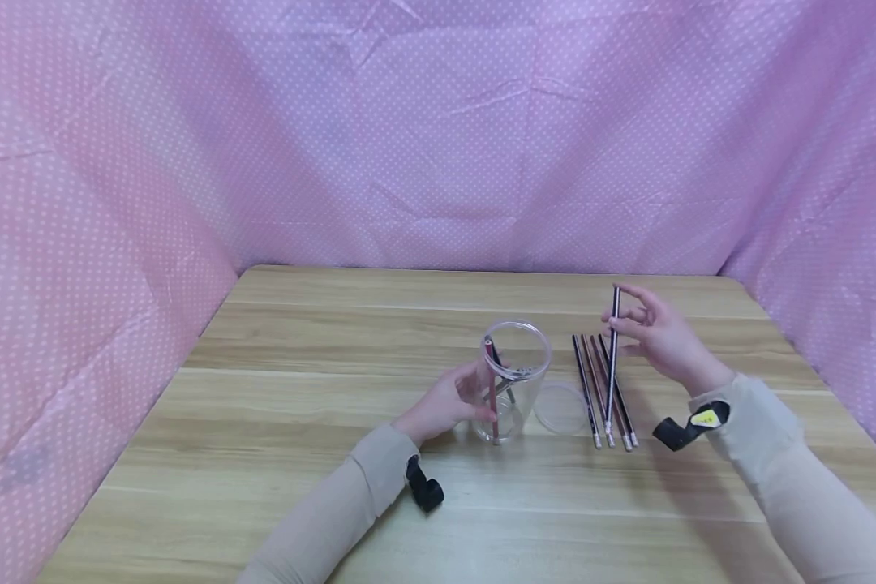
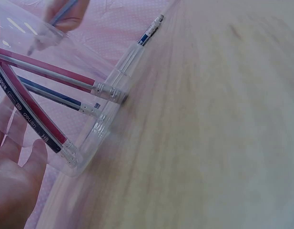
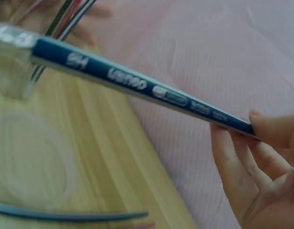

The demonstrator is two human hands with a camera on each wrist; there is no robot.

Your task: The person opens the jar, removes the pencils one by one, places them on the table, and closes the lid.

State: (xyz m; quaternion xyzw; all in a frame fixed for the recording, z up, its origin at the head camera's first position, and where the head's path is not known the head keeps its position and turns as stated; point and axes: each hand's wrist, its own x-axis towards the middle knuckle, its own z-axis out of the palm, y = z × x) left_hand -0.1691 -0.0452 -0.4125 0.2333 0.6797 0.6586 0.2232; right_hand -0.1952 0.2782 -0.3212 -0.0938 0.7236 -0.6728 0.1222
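My left hand [image 1: 444, 405] grips the side of a clear plastic jar [image 1: 531, 393], which stands open-topped on the table. Several pencils lean inside it, among them a red pencil [image 2: 56, 72] and a black pencil [image 2: 28, 112], eraser ends at the bottom. To the right, my right hand [image 1: 663, 337] pinches a dark blue pencil [image 3: 137, 86] between thumb and fingers near its far end. Its eraser end points down and toward me, above a row of loose pencils [image 1: 586, 389]. Between jar and row, a clear round lid [image 1: 560, 408] lies flat.
The wooden table [image 1: 299, 389] stretches out on both sides of the jar. Pink dotted cloth [image 1: 438, 162] hangs behind it and at the sides. A black strap [image 1: 689, 426] sits on the right wrist, another [image 1: 425, 487] on the left.
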